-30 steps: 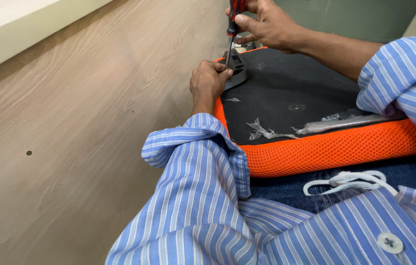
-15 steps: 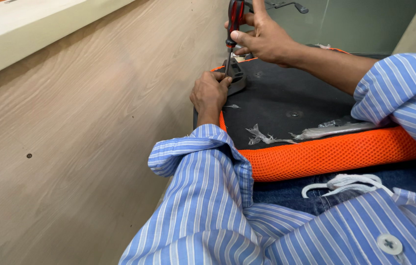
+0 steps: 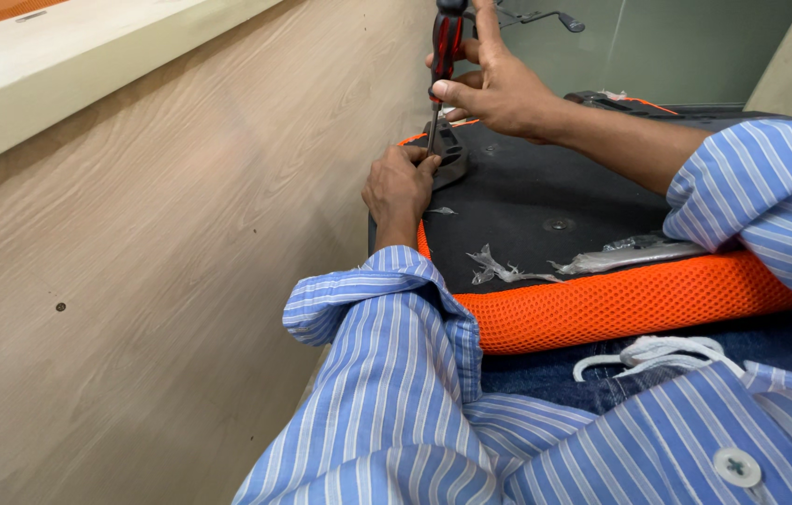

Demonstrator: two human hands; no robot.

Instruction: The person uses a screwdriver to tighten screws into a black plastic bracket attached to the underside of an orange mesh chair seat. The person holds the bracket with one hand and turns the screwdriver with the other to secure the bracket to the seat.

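- Since the earlier frame, the right hand (image 3: 499, 89) and its screwdriver (image 3: 443, 56) sit lower and nearer in view, and the dark panel shows more of its far end.
- That right hand is curled tight around the red-and-black handle, holding the screwdriver upright with its shaft pointing down into a small dark bracket (image 3: 450, 154).
- Fingers of the left hand (image 3: 398, 182) are bent and pressed together, pinching the bracket at the shaft's tip.
- Both hands work at the far left corner of a black seat panel (image 3: 546, 201) edged in orange mesh (image 3: 620, 304), which rests across the person's lap.
- Pale wood-grain wall (image 3: 162, 234) runs along the left, just beside the panel, under a light ledge (image 3: 69, 70).
- Torn clear plastic scraps (image 3: 508, 269) lie on the panel's near edge.
- Blue striped sleeves (image 3: 387, 374) fill the foreground.
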